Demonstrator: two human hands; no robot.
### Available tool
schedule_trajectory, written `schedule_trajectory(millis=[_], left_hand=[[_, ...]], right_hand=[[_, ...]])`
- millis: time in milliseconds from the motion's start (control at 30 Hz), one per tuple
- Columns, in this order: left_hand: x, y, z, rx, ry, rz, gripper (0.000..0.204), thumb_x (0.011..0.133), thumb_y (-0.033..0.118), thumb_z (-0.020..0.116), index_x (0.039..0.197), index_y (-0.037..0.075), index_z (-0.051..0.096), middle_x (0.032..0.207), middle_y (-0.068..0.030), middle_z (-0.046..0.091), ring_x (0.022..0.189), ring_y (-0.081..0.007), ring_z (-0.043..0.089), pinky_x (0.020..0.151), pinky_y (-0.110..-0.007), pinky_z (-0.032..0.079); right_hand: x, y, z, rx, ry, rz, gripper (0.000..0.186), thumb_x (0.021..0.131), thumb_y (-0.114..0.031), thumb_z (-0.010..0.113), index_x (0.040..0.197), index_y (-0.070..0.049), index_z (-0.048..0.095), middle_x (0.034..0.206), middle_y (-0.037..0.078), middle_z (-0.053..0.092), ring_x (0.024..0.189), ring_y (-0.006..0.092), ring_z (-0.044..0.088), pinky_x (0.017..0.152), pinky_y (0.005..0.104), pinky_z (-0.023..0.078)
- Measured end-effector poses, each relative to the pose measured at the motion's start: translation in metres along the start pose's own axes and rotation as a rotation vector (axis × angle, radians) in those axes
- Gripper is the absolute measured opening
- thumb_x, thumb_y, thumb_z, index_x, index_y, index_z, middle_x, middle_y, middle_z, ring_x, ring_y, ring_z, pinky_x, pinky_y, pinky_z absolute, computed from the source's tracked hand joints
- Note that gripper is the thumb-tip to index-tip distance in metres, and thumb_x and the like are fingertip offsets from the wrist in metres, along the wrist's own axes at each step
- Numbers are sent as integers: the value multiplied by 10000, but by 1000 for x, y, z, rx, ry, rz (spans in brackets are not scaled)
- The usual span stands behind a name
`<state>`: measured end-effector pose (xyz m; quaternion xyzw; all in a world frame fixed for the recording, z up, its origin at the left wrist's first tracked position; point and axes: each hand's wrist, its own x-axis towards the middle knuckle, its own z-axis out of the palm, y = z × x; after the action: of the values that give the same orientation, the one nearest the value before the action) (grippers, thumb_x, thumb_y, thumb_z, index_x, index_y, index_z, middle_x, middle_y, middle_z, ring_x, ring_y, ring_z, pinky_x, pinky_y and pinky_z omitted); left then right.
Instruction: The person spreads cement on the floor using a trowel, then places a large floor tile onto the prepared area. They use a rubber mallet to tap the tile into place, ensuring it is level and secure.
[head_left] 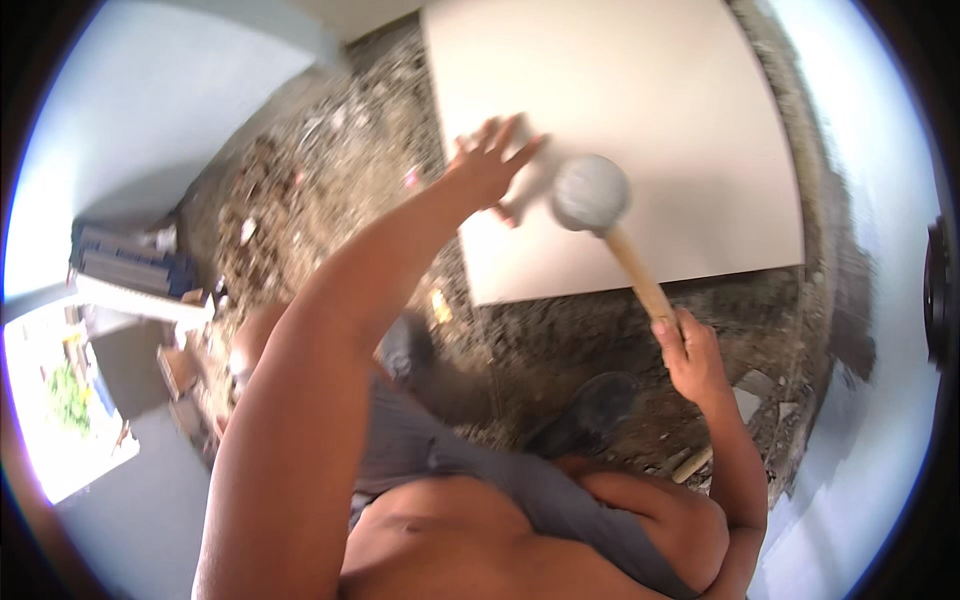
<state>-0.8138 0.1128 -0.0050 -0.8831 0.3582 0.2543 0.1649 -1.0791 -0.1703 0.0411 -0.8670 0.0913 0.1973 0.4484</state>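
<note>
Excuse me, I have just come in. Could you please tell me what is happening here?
A person is crouching at a large pale panel that lies on rough, rubble-strewn ground. The right hand grips the wooden handle of a mallet, its grey, round head over the panel. The left hand is spread at the panel's left edge. Whether the mallet head touches the panel is hard to tell.

The mallet head (590, 194) looks like dull rubber from here, its handle (636, 270) smooth wood; the pale slab (620, 80) has a soft sheen, the ground (310, 165) is rough, gritty, the shorts (480, 472) matt cloth.
</note>
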Motion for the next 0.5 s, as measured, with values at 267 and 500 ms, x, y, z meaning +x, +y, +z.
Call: schedule_trajectory(millis=[267,500], left_hand=[[30,86,-26,-259,-52,-129,1492,450,780,815,1594,234,27,1603,-297,-100,1455,-548,-73,1051,-796,161],[33,103,-49,-307,-73,-190,1481,469,793,803,1585,311,-42,1613,-248,-158,1452,-534,-142,1044,-791,178]], right_hand=[[-6,-34,-59,385,509,-308,414,999,-397,547,911,7,568,649,137,578,534,301,560,535,398,438],[35,34,-75,189,480,168,523,1028,-472,463,848,12,548,611,92,528,502,180,501,489,358,399]])
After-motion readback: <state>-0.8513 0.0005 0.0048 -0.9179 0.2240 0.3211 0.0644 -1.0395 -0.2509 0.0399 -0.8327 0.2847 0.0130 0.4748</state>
